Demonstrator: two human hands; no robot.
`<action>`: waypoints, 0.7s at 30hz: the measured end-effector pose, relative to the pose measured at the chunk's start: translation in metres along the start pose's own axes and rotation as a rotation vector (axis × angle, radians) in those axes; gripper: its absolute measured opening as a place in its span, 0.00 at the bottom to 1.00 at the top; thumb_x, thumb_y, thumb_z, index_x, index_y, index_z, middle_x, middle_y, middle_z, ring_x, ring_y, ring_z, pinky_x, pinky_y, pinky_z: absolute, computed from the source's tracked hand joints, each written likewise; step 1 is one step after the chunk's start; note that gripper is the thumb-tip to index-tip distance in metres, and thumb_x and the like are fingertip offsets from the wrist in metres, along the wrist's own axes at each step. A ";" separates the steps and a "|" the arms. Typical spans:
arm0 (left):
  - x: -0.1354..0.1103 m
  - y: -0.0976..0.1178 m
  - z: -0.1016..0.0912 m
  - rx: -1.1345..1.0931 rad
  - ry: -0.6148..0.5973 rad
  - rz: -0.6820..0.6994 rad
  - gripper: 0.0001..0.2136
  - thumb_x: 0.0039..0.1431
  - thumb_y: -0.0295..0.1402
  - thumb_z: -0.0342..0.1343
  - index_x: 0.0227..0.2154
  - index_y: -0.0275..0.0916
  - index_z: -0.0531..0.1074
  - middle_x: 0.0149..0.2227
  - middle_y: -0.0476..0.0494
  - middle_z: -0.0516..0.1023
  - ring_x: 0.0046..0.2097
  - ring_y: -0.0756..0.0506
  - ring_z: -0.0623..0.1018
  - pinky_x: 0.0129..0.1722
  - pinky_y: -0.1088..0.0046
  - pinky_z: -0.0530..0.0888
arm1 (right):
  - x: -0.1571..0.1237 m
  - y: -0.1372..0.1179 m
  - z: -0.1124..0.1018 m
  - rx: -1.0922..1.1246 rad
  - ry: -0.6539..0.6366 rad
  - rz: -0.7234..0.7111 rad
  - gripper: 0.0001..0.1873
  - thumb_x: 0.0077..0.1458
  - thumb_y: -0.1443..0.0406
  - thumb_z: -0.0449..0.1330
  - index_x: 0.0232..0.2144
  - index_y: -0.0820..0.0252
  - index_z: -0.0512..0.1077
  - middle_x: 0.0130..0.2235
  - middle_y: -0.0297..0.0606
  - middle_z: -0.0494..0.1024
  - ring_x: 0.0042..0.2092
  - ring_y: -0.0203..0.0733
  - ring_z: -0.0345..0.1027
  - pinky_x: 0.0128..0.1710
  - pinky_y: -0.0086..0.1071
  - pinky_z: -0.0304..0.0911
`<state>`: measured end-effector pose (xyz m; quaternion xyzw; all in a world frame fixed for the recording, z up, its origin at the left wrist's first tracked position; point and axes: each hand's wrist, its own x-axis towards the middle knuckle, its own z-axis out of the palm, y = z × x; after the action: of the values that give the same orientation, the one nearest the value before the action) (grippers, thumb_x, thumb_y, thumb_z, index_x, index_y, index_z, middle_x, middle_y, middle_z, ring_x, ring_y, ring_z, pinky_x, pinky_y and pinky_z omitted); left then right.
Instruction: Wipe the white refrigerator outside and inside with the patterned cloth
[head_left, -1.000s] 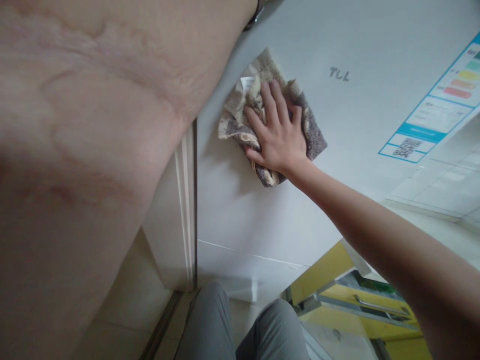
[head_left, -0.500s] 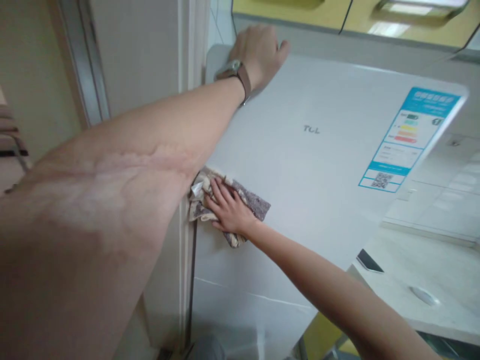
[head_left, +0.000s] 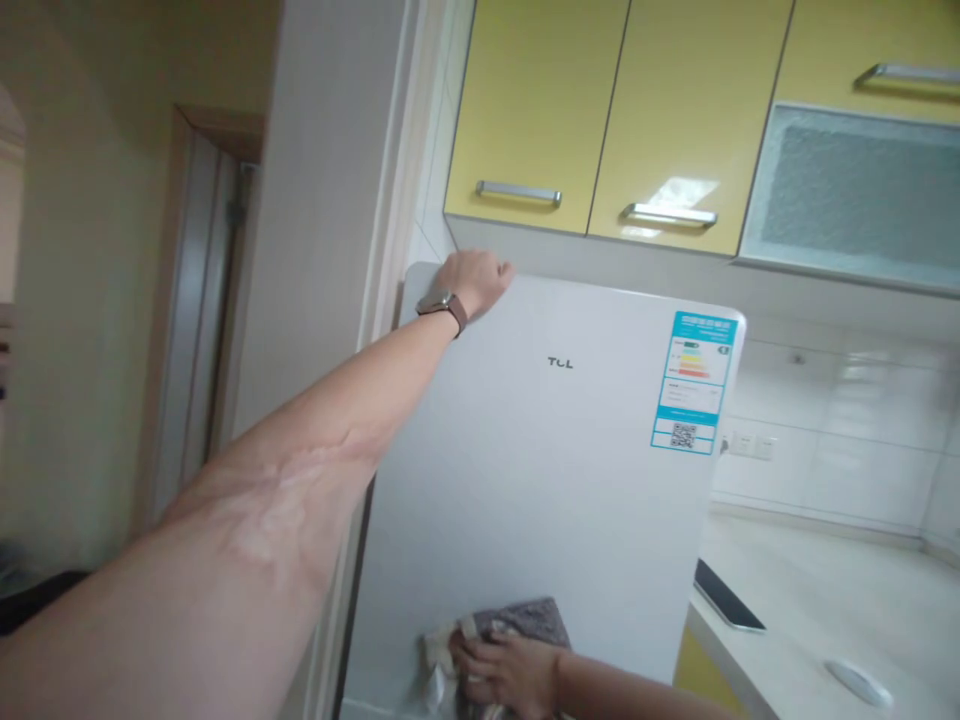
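Note:
The white refrigerator (head_left: 570, 480) stands upright in front of me, with a TCL logo and a blue-and-white energy label (head_left: 694, 385) on its door. At its upper left corner, my left hand (head_left: 476, 280), with a watch on the wrist, is closed over the top edge; its fingertips are partly hidden. Lower on the door, my right hand (head_left: 517, 672) presses a bunched grey and cream patterned cloth (head_left: 531, 618) flat against the surface. The bottom of the cloth is cut off by the frame.
Yellow wall cabinets (head_left: 540, 100) with metal handles hang above the refrigerator. To the right, a pale countertop (head_left: 817, 570) bears a dark phone (head_left: 727, 597) and a small white oval object (head_left: 857, 683). A whitish door frame (head_left: 330, 200) borders the left side.
The view has tilted upward, showing more of the cabinets. My right hand and the cloth have moved lower on the door, away from its left edge. My left hand stays at the top corner.

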<state>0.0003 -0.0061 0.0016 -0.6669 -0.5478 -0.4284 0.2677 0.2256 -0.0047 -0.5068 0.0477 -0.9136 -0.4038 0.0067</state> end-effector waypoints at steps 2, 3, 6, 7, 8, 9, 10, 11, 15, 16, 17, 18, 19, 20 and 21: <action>0.002 -0.002 0.005 -0.019 0.066 -0.005 0.29 0.72 0.46 0.38 0.51 0.31 0.81 0.49 0.29 0.80 0.55 0.32 0.74 0.57 0.55 0.65 | -0.027 0.031 -0.031 0.044 -0.064 0.028 0.26 0.57 0.44 0.55 0.53 0.44 0.76 0.68 0.35 0.67 0.69 0.42 0.61 0.45 0.37 0.66; 0.003 -0.003 0.007 -0.031 0.081 -0.006 0.29 0.72 0.46 0.39 0.50 0.31 0.81 0.48 0.30 0.80 0.54 0.33 0.75 0.57 0.55 0.65 | -0.037 0.051 -0.051 0.080 -0.105 0.053 0.30 0.57 0.42 0.56 0.55 0.46 0.75 0.69 0.38 0.65 0.68 0.44 0.62 0.45 0.38 0.66; 0.004 -0.004 0.009 -0.056 0.077 -0.006 0.29 0.72 0.46 0.39 0.51 0.31 0.81 0.48 0.29 0.80 0.54 0.33 0.74 0.57 0.55 0.65 | -0.061 0.124 -0.127 0.055 -0.139 0.215 0.35 0.61 0.43 0.54 0.65 0.48 0.67 0.74 0.42 0.55 0.70 0.51 0.58 0.50 0.41 0.64; 0.005 -0.004 0.009 -0.062 0.075 -0.007 0.29 0.72 0.47 0.39 0.51 0.30 0.81 0.49 0.28 0.79 0.55 0.32 0.74 0.57 0.55 0.65 | -0.066 0.149 -0.154 0.018 -0.141 0.301 0.37 0.61 0.42 0.54 0.67 0.47 0.64 0.75 0.41 0.52 0.71 0.54 0.54 0.53 0.43 0.63; 0.005 -0.004 0.009 -0.067 0.075 -0.010 0.30 0.72 0.47 0.39 0.51 0.30 0.81 0.49 0.27 0.79 0.55 0.31 0.74 0.57 0.55 0.65 | -0.070 0.173 -0.181 -0.041 -0.123 0.394 0.39 0.61 0.41 0.54 0.69 0.48 0.62 0.75 0.43 0.51 0.72 0.57 0.52 0.55 0.46 0.62; 0.005 -0.004 0.008 -0.071 0.075 -0.012 0.30 0.71 0.47 0.39 0.50 0.30 0.81 0.50 0.26 0.79 0.55 0.31 0.74 0.57 0.55 0.66 | -0.073 0.196 -0.206 -0.109 -0.091 0.521 0.40 0.60 0.41 0.54 0.69 0.48 0.62 0.75 0.45 0.51 0.72 0.60 0.50 0.56 0.49 0.60; 0.005 -0.004 0.008 -0.071 0.075 -0.013 0.30 0.71 0.48 0.39 0.50 0.30 0.81 0.50 0.25 0.79 0.55 0.30 0.74 0.56 0.55 0.66 | -0.075 0.218 -0.230 -0.189 -0.028 0.679 0.39 0.61 0.42 0.54 0.69 0.49 0.63 0.74 0.47 0.52 0.72 0.62 0.49 0.57 0.52 0.59; 0.005 -0.004 0.008 -0.069 0.075 -0.013 0.30 0.71 0.47 0.39 0.50 0.30 0.81 0.50 0.25 0.79 0.55 0.30 0.74 0.56 0.55 0.66 | -0.075 0.238 -0.251 -0.259 0.043 0.835 0.37 0.61 0.44 0.54 0.68 0.50 0.64 0.74 0.48 0.53 0.71 0.63 0.50 0.59 0.54 0.57; 0.006 -0.004 0.009 -0.064 0.073 -0.008 0.30 0.72 0.47 0.39 0.49 0.30 0.81 0.50 0.25 0.79 0.55 0.31 0.75 0.56 0.57 0.67 | -0.061 0.304 -0.310 -0.425 0.283 1.136 0.34 0.62 0.49 0.52 0.66 0.54 0.65 0.71 0.51 0.58 0.69 0.65 0.52 0.61 0.56 0.54; 0.006 -0.004 0.010 -0.066 0.073 -0.008 0.30 0.72 0.47 0.39 0.49 0.29 0.81 0.50 0.24 0.79 0.55 0.31 0.75 0.56 0.57 0.67 | -0.054 0.318 -0.319 -0.442 0.303 1.181 0.34 0.63 0.49 0.51 0.66 0.55 0.65 0.69 0.52 0.62 0.67 0.65 0.55 0.60 0.56 0.54; 0.006 -0.004 0.010 -0.066 0.074 -0.007 0.30 0.72 0.47 0.39 0.50 0.29 0.81 0.50 0.24 0.79 0.56 0.32 0.75 0.56 0.58 0.67 | -0.048 0.330 -0.327 -0.445 0.306 1.233 0.33 0.63 0.49 0.50 0.65 0.57 0.66 0.65 0.53 0.67 0.64 0.65 0.59 0.60 0.55 0.55; 0.006 -0.005 0.011 -0.064 0.075 -0.006 0.30 0.72 0.47 0.39 0.50 0.29 0.81 0.50 0.24 0.79 0.56 0.32 0.75 0.56 0.58 0.67 | -0.041 0.341 -0.333 -0.435 0.295 1.287 0.32 0.63 0.48 0.49 0.62 0.58 0.68 0.60 0.54 0.72 0.61 0.64 0.63 0.58 0.53 0.56; 0.006 -0.005 0.011 -0.059 0.077 -0.006 0.30 0.72 0.47 0.39 0.50 0.29 0.81 0.50 0.25 0.79 0.56 0.32 0.75 0.56 0.59 0.67 | -0.035 0.350 -0.339 -0.416 0.275 1.341 0.31 0.64 0.48 0.47 0.60 0.59 0.70 0.55 0.54 0.76 0.56 0.63 0.67 0.56 0.51 0.57; 0.006 -0.005 0.011 -0.052 0.079 -0.007 0.30 0.72 0.46 0.39 0.50 0.29 0.81 0.49 0.25 0.79 0.56 0.33 0.75 0.56 0.60 0.67 | -0.029 0.357 -0.345 -0.393 0.252 1.389 0.31 0.64 0.47 0.46 0.57 0.59 0.72 0.50 0.53 0.79 0.52 0.62 0.70 0.53 0.48 0.59; 0.007 -0.005 0.012 -0.045 0.084 -0.008 0.29 0.72 0.45 0.39 0.49 0.29 0.81 0.49 0.25 0.80 0.56 0.33 0.76 0.56 0.60 0.67 | -0.025 0.362 -0.349 -0.375 0.233 1.425 0.30 0.65 0.47 0.46 0.54 0.59 0.73 0.46 0.53 0.80 0.49 0.61 0.71 0.51 0.45 0.59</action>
<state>-0.0009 0.0080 0.0012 -0.6520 -0.5291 -0.4691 0.2737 0.2384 -0.0172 -0.0038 -0.5154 -0.6325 -0.4430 0.3715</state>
